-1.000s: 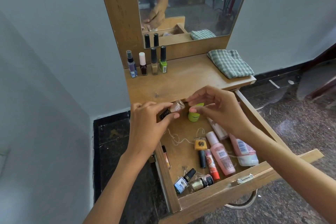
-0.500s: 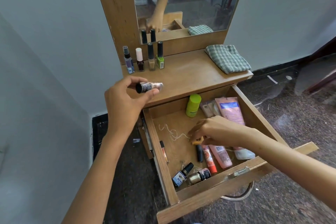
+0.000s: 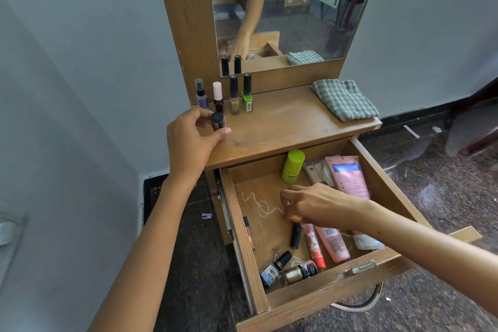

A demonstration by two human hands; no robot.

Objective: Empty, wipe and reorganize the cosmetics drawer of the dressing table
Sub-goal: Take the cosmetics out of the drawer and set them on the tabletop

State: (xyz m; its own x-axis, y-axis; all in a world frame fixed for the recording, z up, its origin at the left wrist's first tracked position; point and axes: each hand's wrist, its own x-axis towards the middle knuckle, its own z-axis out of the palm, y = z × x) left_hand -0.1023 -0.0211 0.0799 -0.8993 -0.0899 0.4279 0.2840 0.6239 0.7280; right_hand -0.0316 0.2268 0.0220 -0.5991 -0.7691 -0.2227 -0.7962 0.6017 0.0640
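The left hand (image 3: pixel 195 137) held a small dark-capped bottle (image 3: pixel 217 121) pinched upright just above the counter (image 3: pixel 283 127), in front of the row of four bottles (image 3: pixel 224 97). The right hand (image 3: pixel 312 203) reached into the open drawer (image 3: pixel 377 186), its curled fingers closing on an orange-capped tube (image 3: pixel 295 229); how firmly, I could not tell. Setting the bottle down squarely beside the row, not against it, would likely avoid toppling its neighbours.
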